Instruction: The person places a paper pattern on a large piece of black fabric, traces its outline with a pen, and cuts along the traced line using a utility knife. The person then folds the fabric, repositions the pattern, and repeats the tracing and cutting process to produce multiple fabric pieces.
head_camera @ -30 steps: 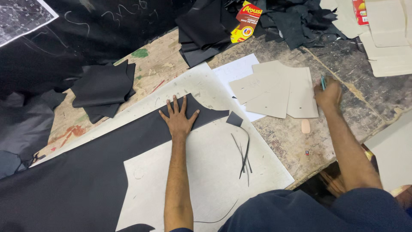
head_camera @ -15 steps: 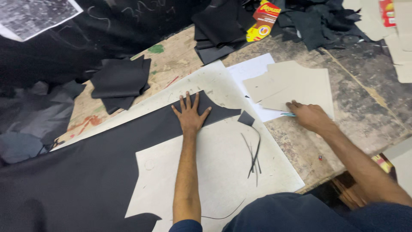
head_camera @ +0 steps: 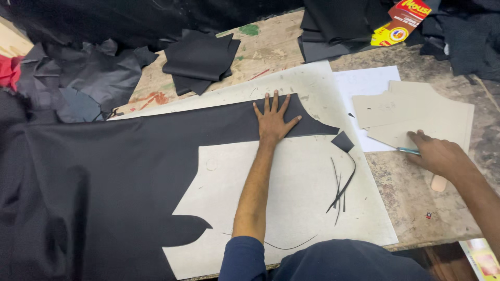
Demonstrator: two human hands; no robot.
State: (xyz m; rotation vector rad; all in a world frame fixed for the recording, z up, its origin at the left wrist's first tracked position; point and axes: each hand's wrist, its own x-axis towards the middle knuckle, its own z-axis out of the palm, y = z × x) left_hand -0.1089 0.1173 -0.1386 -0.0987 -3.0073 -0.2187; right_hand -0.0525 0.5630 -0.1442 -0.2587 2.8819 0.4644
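Down close to the person, a big sheet of black leather lies over a pale cutting board, and it already has curvy bites cut out of its near edge, so some pieces look cut away. Thin black strips and one small black scrap lie loose on the board, like the leftovers from cutting. A little farther up, the left hand is open and flat, fingers spread, pressing down on the narrow end of the leather to keep it in place. Off to the side, the right hand is closed around a thin blue-handled tool, maybe a knife or a pen, I cannot tell which. That hand rests on the edge of some tan card patterns, which sit partly on a white paper on the worn wooden table. No pattern lies on the leather right now, so I think the next shape has not been marked or cut, and lots of leather is left to use. Farther back sits a stack of dark cut pieces, another folded black pile, and a red and yellow box.
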